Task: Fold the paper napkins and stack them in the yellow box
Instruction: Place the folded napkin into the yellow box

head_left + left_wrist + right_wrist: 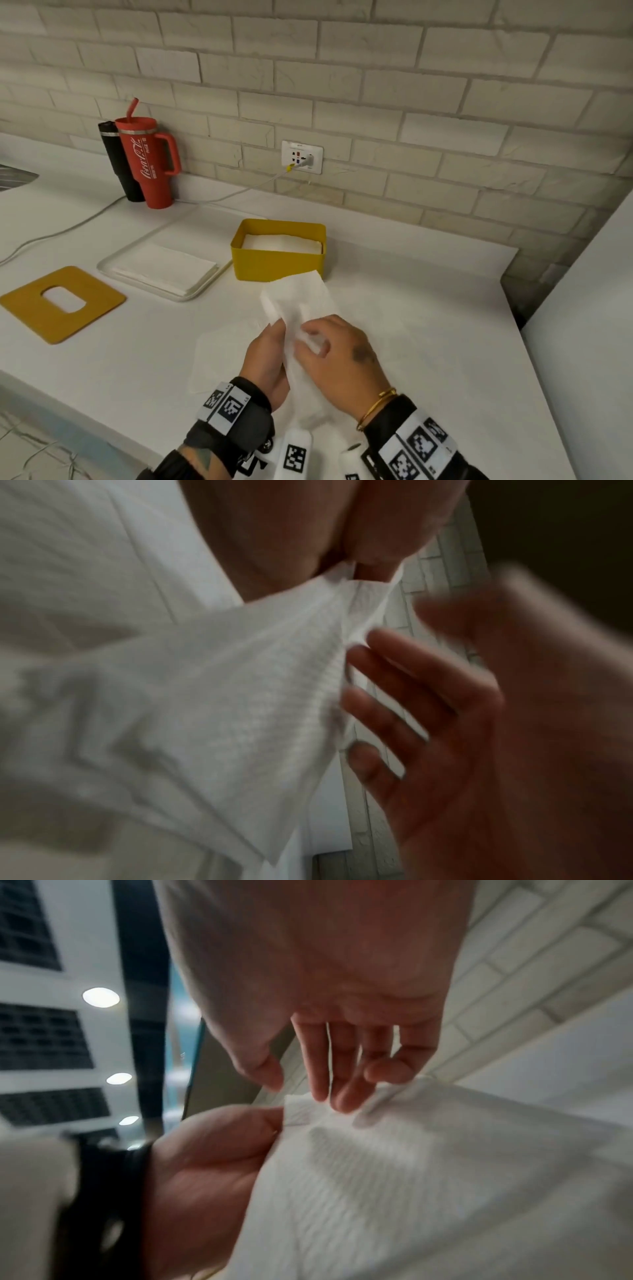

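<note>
While both hands work in mid-air: the step in hand looks like folding one napkin, before it goes to the box.
Held thing: a thin white paper napkin [301, 308], lifted off the white surface [428, 308], its far corner just in front of the open yellow plastic box [277, 263].
Box contents: a stack of folded white napkins [282, 243] already lies inside the yellow box, below its rim.
Left hand: the left hand [269, 356] stands edge-on, nearer than the yellow box, thumb and finger pinching the napkin's edge.
Right hand: the right hand [342, 353], palm down beside the left, has its fingers [342, 1069] bent down onto the sheet; the right wrist view shows the fingertips touching it loosely, more a guiding touch than a firm hold.
Next move, as a judgement: bring the free edges together, press a crease, then carry the napkin forward into the yellow box.
Supply: a flat pile of unfolded white napkins [164, 267] on a white rectangular tray [191, 294], just left of the yellow box.
Lid: a flat yellow lid with an oval slot [61, 305], further left of the yellow box.
</note>
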A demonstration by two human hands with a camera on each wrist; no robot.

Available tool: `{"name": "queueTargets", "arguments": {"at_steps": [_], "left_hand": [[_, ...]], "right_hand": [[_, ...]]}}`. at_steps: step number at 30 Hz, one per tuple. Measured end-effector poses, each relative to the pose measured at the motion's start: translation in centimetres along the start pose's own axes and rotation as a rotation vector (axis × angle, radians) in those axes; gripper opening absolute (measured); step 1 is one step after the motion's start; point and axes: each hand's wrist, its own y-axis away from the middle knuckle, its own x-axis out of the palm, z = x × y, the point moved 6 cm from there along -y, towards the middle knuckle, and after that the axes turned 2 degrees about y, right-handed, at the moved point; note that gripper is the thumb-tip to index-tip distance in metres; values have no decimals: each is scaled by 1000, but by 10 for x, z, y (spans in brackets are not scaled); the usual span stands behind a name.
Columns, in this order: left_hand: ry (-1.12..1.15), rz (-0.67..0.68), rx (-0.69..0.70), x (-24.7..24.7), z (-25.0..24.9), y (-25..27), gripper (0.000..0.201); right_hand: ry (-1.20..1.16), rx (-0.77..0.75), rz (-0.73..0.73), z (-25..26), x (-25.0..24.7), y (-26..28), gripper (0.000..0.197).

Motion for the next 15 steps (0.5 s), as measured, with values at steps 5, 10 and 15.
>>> {"name": "queueTargets", "arguments": {"at_steps": [5, 10, 15], "left_hand": [[12, 26, -55, -4, 3, 6, 33], [-35, 81, -59, 5, 5, 8, 28], [-54, 79, -20, 2, 1, 7, 23]], "right_hand": [[-261, 263, -165, -44, -30, -15, 23], [-461, 387, -107, -66, -20, -19, 24], [-509, 358, -240, -71, -25, -16, 11]]}}
